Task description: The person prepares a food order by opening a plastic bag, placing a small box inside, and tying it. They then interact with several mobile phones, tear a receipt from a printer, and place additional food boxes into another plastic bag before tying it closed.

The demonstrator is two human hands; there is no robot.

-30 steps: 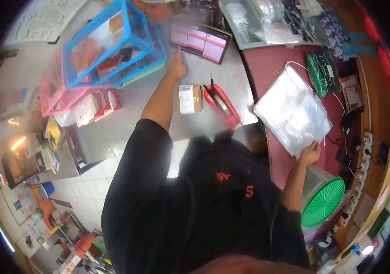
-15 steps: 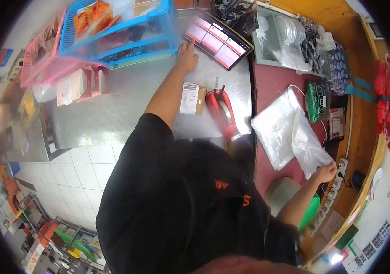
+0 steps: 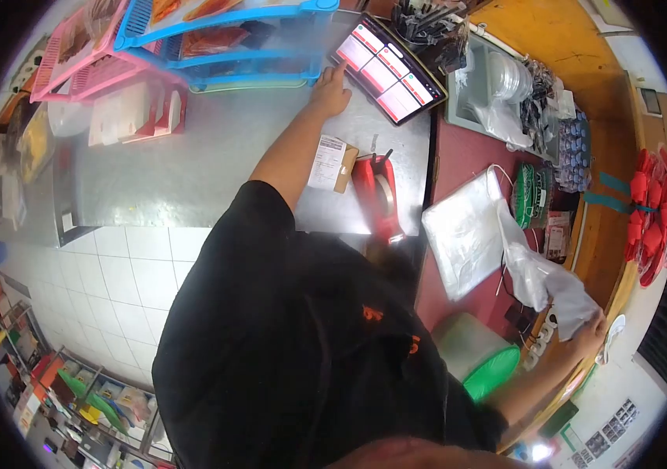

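My left hand reaches to the lower left edge of a tablet, with a finger stretched to its screen, which shows red and white panels. It holds nothing. My right hand, at the far right, is closed on the end of a clear plastic bag. That bag stretches out from a flat stack of clear plastic bags on the dark red surface. Below my left hand lie a paper slip on a brown piece and a red tape dispenser.
A blue rack and a pink basket stand at the upper left of the metal counter. A grey tray holds lids and packets. Green packs lie beside the bags. A green-lidded tub stands nearer me.
My right hand has moved right, drawing the plastic bag farther off the stack. My left hand stays at the tablet's edge. The whole view has shifted slightly.
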